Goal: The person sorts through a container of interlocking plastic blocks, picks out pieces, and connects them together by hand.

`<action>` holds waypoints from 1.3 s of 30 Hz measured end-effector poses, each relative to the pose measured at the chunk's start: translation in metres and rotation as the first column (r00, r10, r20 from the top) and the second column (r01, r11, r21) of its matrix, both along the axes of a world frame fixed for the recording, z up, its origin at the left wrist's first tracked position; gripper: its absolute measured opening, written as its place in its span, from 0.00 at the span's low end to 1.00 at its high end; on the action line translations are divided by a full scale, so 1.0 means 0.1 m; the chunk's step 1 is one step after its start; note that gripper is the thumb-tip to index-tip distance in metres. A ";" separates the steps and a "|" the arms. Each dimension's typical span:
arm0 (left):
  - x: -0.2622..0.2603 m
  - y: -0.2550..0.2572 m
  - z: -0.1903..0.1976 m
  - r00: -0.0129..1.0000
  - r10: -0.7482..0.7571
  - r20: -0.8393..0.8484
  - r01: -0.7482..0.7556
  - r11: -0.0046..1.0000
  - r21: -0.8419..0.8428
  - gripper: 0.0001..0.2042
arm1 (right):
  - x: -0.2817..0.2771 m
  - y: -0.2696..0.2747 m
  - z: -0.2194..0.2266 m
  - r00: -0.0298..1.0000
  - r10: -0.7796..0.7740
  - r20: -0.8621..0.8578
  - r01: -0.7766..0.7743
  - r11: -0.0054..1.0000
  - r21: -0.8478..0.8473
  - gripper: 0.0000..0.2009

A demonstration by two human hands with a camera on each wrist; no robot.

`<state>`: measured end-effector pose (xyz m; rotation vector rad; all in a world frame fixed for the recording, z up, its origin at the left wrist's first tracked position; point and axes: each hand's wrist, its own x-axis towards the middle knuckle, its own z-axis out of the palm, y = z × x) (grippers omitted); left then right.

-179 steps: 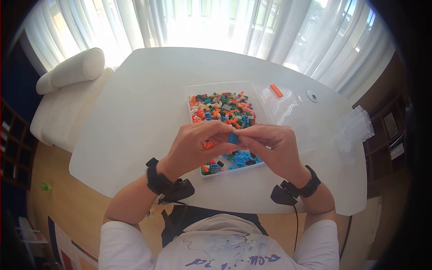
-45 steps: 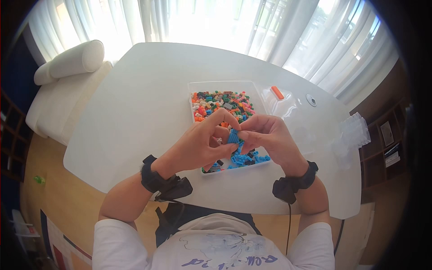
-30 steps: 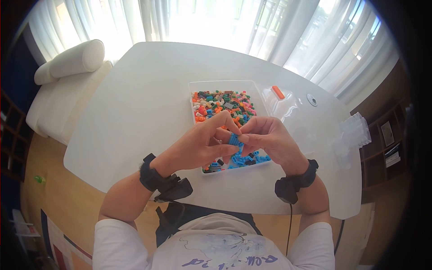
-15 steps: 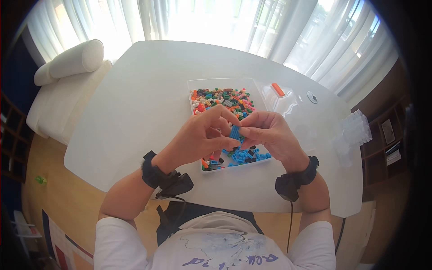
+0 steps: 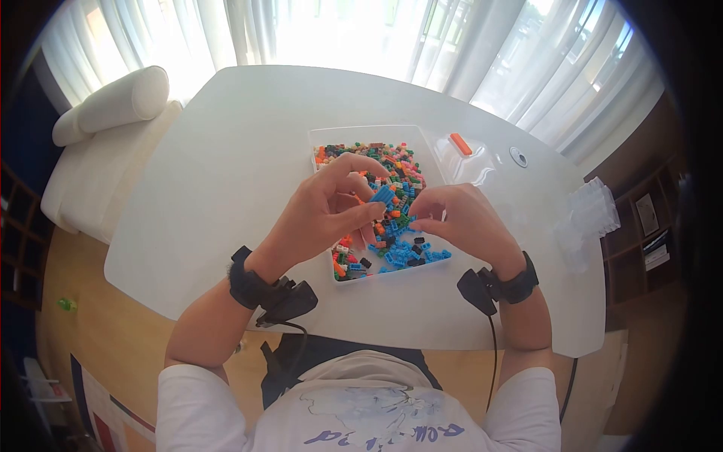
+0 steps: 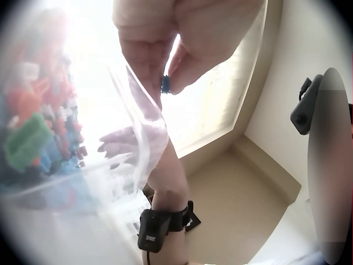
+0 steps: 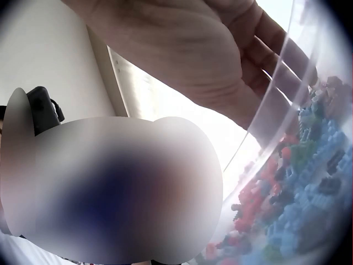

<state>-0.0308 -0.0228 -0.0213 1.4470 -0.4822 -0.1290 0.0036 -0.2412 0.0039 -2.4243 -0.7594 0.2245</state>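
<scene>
My left hand (image 5: pixel 324 207) is over the left part of the tray and pinches a small blue block of joined building bricks (image 5: pixel 382 196) between thumb and fingers. In the left wrist view, the dark blue edge of that block (image 6: pixel 166 84) shows between the fingertips. My right hand (image 5: pixel 463 218) hangs over the tray's right side, thumb and index finger parted, their tips close over blue bricks. In the right wrist view, the fingers of this hand (image 7: pixel 270 61) reach down past the clear wall. Loose blue building bricks (image 5: pixel 407 256) lie thickest in the tray's near part.
The clear tray (image 5: pixel 309 151) holds a heap of many-coloured bricks and stands on the white table (image 5: pixel 226 196). Right of it lie a clear lid (image 5: pixel 482 177) and an orange bar (image 5: pixel 460 144). Clear plastic containers (image 5: pixel 591 215) stand by the right edge. Each wrist carries a strapped camera.
Both hands worked together on the blue block over the tray. Now they have parted: the left keeps the block and has moved up and left, the right has come away from it.
</scene>
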 end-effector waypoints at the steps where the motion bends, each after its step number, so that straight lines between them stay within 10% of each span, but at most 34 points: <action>1: 0.01 0.00 -0.01 1.000 0.000 0.016 0.000 1.000 -0.014 0.14 | -0.01 0.00 -0.02 0.995 0.029 0.093 -0.014 0.988 -0.153 0.07; 20: -0.01 -0.01 0.00 0.996 -0.023 -0.091 0.025 0.999 0.020 0.13 | 0.05 0.06 -0.29 0.969 0.066 0.239 0.000 0.963 -0.268 0.06; 28: -0.02 -0.02 0.01 0.990 -0.095 -0.100 0.109 0.984 0.139 0.13 | 0.05 -0.01 -0.04 0.926 0.098 -0.365 0.087 0.885 0.458 0.05; 39: -0.06 -0.04 0.02 0.989 -0.139 -0.042 0.144 0.977 0.160 0.13 | -0.02 0.11 -0.11 0.921 0.195 -0.336 0.075 0.760 0.646 0.05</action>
